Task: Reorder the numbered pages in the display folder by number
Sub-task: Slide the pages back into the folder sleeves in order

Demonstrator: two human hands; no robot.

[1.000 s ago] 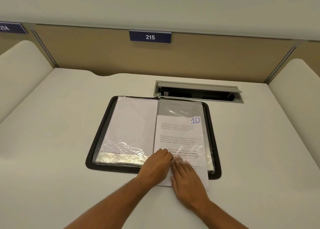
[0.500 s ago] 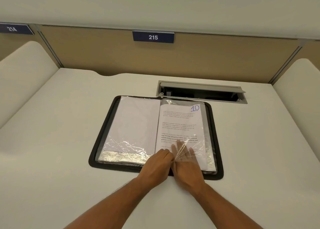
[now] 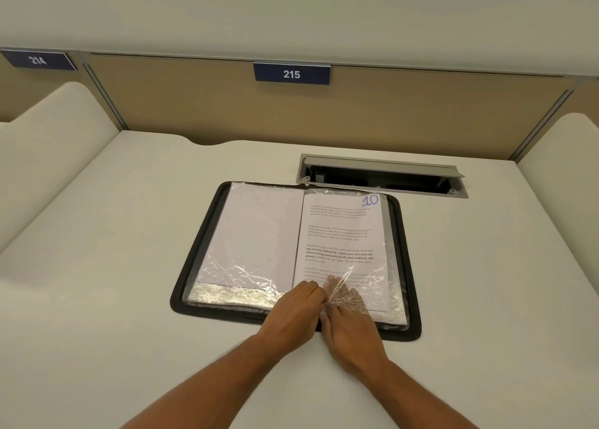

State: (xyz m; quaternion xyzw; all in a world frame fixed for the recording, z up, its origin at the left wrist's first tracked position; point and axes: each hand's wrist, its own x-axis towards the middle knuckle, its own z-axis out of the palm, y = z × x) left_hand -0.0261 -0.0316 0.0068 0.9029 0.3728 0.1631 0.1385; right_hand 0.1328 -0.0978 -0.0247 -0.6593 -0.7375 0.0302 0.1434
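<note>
A black-edged display folder (image 3: 409, 266) lies open on the white desk. Its right sleeve holds a printed page marked 10 (image 3: 340, 231) in blue at the top right corner. The left sleeve shows a blank white sheet (image 3: 259, 231). My left hand (image 3: 291, 312) has its fingers curled at the lower edge of the right clear sleeve (image 3: 385, 286), near the spine, and pinches the plastic. My right hand (image 3: 351, 328) lies beside it with straight fingers slid inside the sleeve, pressing flat on page 10 under the crinkled plastic.
An open grey cable hatch (image 3: 382, 175) sits in the desk just behind the folder. A beige back panel carries the label 215 (image 3: 291, 74). White curved dividers stand at the left (image 3: 48, 156) and right (image 3: 564, 169).
Page 10 has slid up into the right sleeve until it no longer sticks out over the folder's near edge. My right fingers followed it under the plastic. My left hand stayed put.
</note>
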